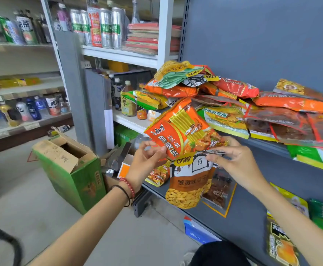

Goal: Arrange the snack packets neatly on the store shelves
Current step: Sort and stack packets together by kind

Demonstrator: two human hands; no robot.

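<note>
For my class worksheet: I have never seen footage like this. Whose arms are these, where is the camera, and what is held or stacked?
No machine here: a person wears a camera on the head, looking down at their own bare arms. This single picture is that view. The left hand pinches a shiny orange noodle packet. The right hand grips the top of a white-and-brown pouch of yellow seeds hanging below. Behind them, a grey metal shelf carries a loose pile of orange, green and red snack packets. An open green cardboard box stands on the floor.
</note>
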